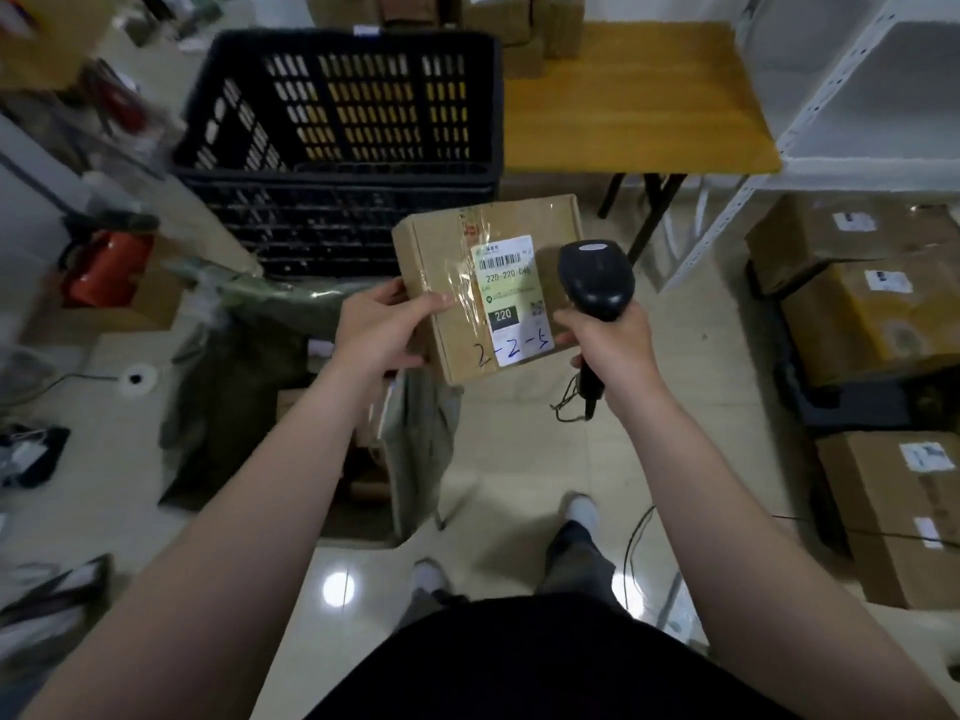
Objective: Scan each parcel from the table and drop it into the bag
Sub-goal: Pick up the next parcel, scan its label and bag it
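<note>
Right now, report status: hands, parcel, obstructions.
Left hand grips parcel at left edge. Right hand grips scanner beside label. Bag below, nothing between.

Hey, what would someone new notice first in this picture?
The cardboard parcel with its white shipping label sits mid-frame in the left hand, beside the black barcode scanner gripped by the right hand. Behind them stands a large black slatted crate.

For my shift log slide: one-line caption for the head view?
Left hand holds a cardboard parcel while the right hand grips a black scanner beside its label.
</note>
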